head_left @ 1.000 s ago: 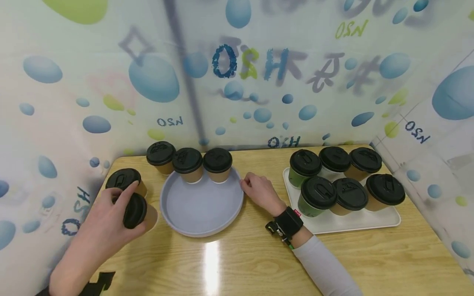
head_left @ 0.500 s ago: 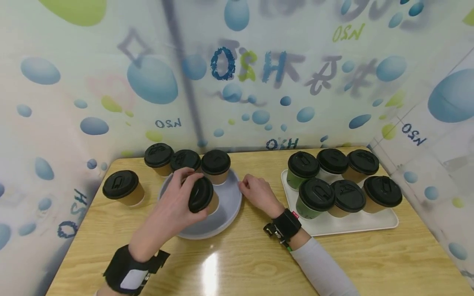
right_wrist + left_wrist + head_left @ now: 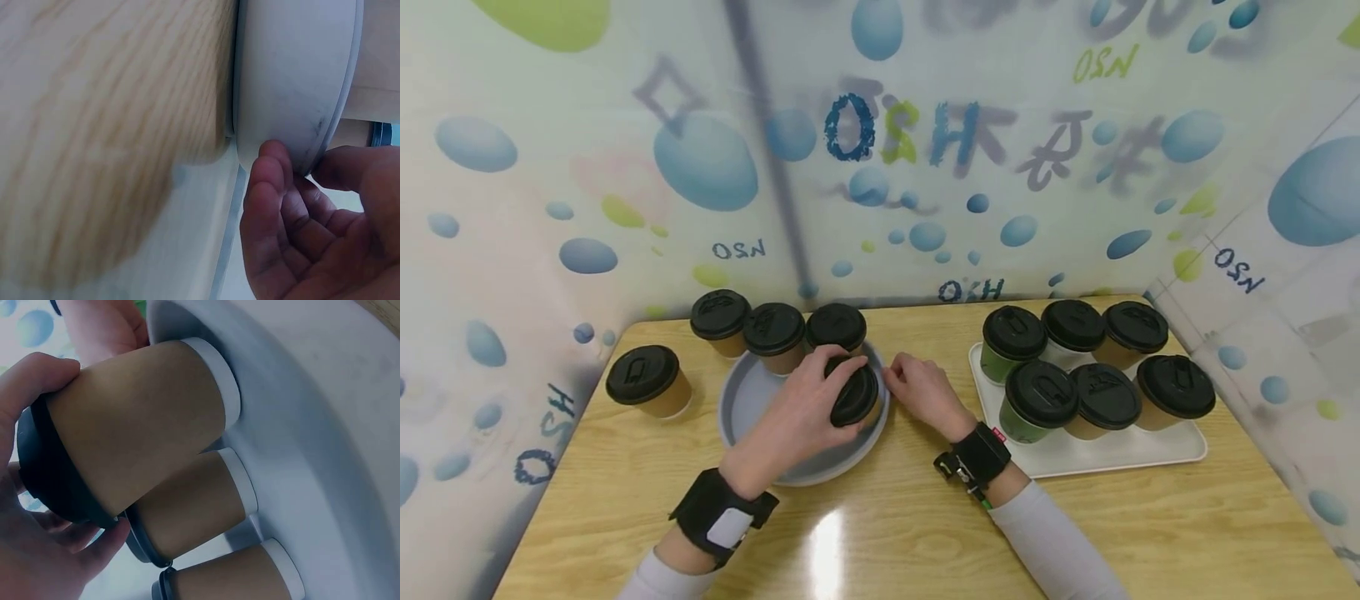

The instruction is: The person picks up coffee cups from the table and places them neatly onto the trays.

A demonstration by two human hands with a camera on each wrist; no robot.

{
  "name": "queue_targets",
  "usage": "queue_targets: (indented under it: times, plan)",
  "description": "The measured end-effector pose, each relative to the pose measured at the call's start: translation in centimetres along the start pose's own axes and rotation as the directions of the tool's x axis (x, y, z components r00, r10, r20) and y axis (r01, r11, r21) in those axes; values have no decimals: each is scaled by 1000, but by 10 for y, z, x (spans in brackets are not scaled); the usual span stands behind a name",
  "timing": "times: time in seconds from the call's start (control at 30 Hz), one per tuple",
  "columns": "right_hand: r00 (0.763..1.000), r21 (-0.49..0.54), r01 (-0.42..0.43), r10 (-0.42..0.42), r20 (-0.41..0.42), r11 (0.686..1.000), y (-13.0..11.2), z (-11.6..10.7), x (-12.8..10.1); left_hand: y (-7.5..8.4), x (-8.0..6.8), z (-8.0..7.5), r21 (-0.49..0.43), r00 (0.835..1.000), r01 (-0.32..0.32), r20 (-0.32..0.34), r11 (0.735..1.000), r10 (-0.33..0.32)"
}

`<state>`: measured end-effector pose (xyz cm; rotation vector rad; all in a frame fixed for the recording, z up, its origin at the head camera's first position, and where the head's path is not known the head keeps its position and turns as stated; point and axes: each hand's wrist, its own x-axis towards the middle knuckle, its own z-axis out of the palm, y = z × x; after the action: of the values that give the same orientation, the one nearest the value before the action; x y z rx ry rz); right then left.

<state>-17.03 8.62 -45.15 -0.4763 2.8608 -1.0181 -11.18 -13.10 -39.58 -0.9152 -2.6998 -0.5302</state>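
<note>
The brown cup (image 3: 854, 393) with a black lid, gripped around the lid by the left hand (image 3: 797, 417), has been carried from the left part of the tabletop (image 3: 925, 533) to the right side of the grey round tray (image 3: 741, 408), where it is held tilted just above the tray floor, so it is not yet set down. The tray rim is pinched by the right hand (image 3: 925, 392). Mirrored "H2O" writing is read on the backdrop (image 3: 880, 125); no label is seen on the cups.
</note>
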Motion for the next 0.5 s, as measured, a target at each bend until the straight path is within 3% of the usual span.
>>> queue_targets:
  times: [0.5]
  plan:
    - [1000,-46,19,-20,-23,999,-1,1,0,-2,4,5,75,998,-66,-3,995,66]
